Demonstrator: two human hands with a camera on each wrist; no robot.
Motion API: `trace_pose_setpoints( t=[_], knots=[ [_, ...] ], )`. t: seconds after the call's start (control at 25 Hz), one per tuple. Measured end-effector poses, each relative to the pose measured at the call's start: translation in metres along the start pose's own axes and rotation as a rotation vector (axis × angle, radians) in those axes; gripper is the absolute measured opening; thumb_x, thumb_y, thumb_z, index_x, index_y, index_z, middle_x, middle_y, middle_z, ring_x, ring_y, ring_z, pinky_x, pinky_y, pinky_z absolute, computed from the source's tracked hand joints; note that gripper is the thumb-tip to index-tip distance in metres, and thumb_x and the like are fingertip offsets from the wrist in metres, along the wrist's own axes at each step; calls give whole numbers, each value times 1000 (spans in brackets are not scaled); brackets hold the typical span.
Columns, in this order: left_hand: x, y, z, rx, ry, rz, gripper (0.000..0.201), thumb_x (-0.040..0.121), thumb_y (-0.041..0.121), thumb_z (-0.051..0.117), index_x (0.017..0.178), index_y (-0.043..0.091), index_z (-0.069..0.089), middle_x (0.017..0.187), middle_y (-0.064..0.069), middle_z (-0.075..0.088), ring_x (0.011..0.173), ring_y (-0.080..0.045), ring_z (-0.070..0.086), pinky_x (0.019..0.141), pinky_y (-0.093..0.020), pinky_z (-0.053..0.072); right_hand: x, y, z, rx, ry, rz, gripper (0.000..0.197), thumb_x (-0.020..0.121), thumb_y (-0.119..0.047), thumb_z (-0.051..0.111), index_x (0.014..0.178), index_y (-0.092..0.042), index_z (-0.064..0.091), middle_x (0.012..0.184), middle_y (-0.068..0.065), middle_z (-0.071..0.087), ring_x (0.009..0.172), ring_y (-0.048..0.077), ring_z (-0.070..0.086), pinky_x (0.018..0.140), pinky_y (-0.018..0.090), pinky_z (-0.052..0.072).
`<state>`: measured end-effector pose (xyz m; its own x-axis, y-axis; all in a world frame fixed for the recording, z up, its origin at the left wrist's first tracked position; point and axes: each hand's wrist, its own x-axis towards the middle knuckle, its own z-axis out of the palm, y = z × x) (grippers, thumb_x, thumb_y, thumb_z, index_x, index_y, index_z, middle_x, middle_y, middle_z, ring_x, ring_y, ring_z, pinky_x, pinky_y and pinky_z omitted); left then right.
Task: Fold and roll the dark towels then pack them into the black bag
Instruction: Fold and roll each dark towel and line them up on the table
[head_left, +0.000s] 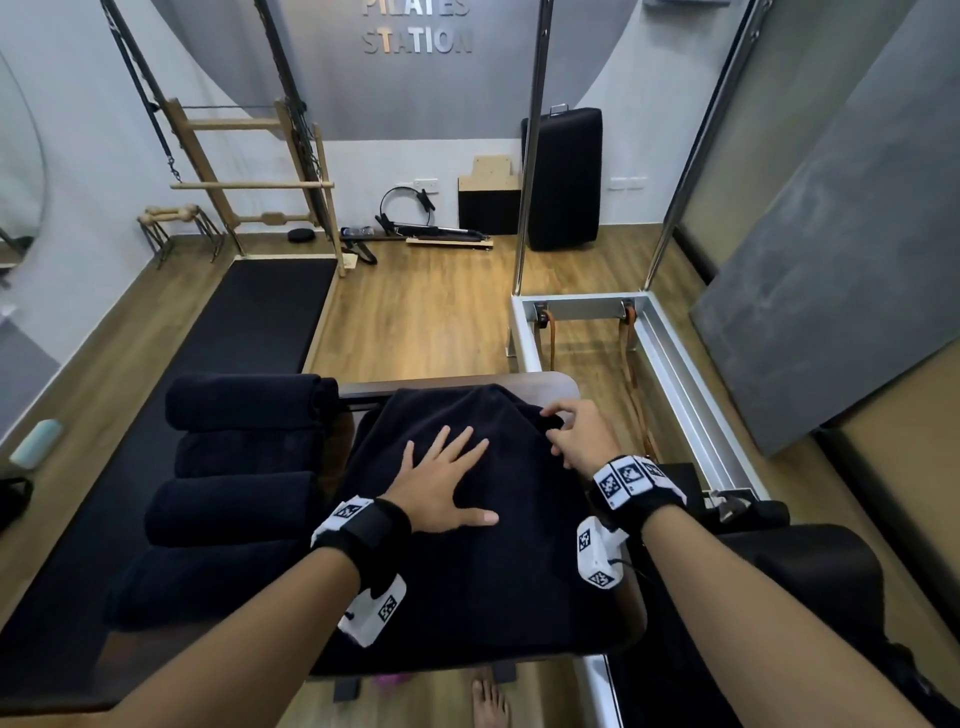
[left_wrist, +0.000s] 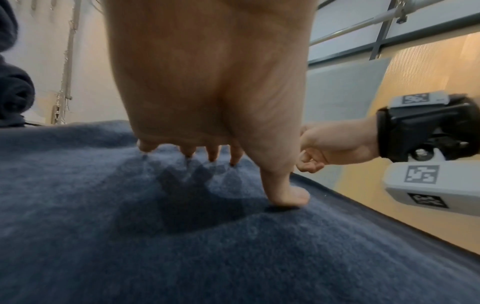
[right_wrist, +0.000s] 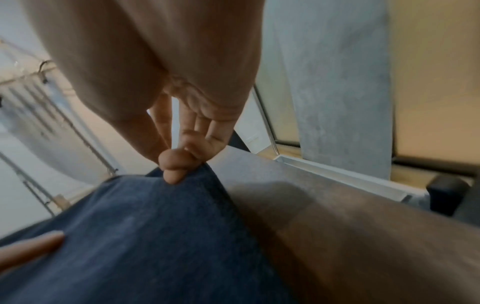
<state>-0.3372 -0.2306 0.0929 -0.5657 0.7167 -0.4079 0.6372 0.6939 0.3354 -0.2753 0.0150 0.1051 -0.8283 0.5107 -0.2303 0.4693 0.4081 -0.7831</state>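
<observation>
While our left hand (head_left: 441, 486) presses flat, fingers spread, on the dark towel (head_left: 467, 561) mid-bench, our right hand (head_left: 582, 431) pinches its far-right corner (right_wrist: 182, 176) w/ thumb & fingertips. If that pinch slips, the fold likely skews; near the bench (head_left: 563, 382) edge, cloth could slide off.

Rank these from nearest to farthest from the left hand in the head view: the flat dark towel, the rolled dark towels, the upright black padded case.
1. Flat dark towel: under the left hand.
2. Rolled dark towels: stacked to its left.
3. Upright black padded case: against the far wall.
</observation>
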Motion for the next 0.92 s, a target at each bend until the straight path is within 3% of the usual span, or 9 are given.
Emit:
trace_pose_setpoints(
  t=[0.16, 0.24, 0.36, 0.44, 0.48, 0.64, 0.72, 0.8, 0.92],
  knots=[
    [12, -3, 7, 50, -113, -15, 122, 80, 86, 61, 163, 45, -19, 165, 16, -41, 150, -21, -43, 116, -74, -20, 26, -3, 8, -227, -37, -102, 32, 89, -1, 65, 101, -28, 74, 93, -1, 69, 81, 23, 65, 76, 40, 61],
    [14, -5, 8, 58, -127, -15, 123, 79, 88, 59, 162, 46, -21, 163, 17, -43, 149, -21, -45, 116, -76, -20, 36, -4, 6, -255, -16, -105, 20, 90, -6, 70, 87, -26, 72, 88, 2, 69, 75, 25, 67, 67, 38, 60],
    [13, -6, 10, 53, -127, -7, 123, 78, 89, 58, 161, 47, -22, 162, 17, -44, 149, -21, -46, 115, -75, -21, 51, 0, -6, 16, 158, 54, 12, 96, -8, 65, 84, -12, 66, 64, 13, 67, 41, 22, 58, 37, 24, 43],
    [13, -6, 11, 51, -129, -4, 123, 78, 90, 58, 160, 47, -23, 162, 18, -45, 148, -20, -46, 115, -75, -21, 57, 5, -16, 179, 358, 195, 12, 100, -12, 56, 94, -5, 63, 61, 16, 70, 36, 21, 58, 35, 23, 40],
    [14, -6, 11, 50, -128, -4, 123, 78, 90, 58, 160, 47, -24, 161, 18, -46, 148, -20, -46, 115, -75, -21, 59, 7, -18, 213, 377, 240, 14, 101, -16, 56, 97, -3, 62, 61, 17, 70, 36, 21, 59, 36, 24, 40],
    [14, -5, 10, 47, -131, -2, 123, 78, 89, 57, 160, 46, -24, 161, 17, -46, 148, -21, -46, 115, -76, -21, 56, 0, -10, 241, -7, 266, 44, 91, -40, 77, 95, 1, 64, 57, 18, 69, 33, 20, 53, 33, 20, 33],
    [13, -5, 10, 52, -133, -3, 124, 79, 90, 57, 161, 46, -24, 161, 17, -46, 148, -21, -46, 115, -76, -21, 58, -2, -6, 204, -106, 291, 40, 89, -37, 81, 94, -3, 60, 59, 18, 70, 34, 18, 51, 33, 20, 33],
    [12, -5, 10, 54, -129, -1, 124, 79, 90, 56, 161, 45, -24, 161, 17, -46, 148, -21, -46, 115, -76, -21, 60, -2, -4, 210, -104, 334, 27, 92, -23, 78, 93, -6, 57, 57, 15, 68, 33, 16, 48, 34, 21, 31],
    [11, -5, 12, 52, -117, 5, 123, 79, 90, 56, 161, 45, -24, 162, 17, -46, 149, -20, -46, 115, -75, -21, 66, 5, -7, 377, 128, 400, 13, 96, -13, 67, 97, -5, 57, 54, 14, 64, 33, 17, 46, 36, 20, 31]
  ],
)
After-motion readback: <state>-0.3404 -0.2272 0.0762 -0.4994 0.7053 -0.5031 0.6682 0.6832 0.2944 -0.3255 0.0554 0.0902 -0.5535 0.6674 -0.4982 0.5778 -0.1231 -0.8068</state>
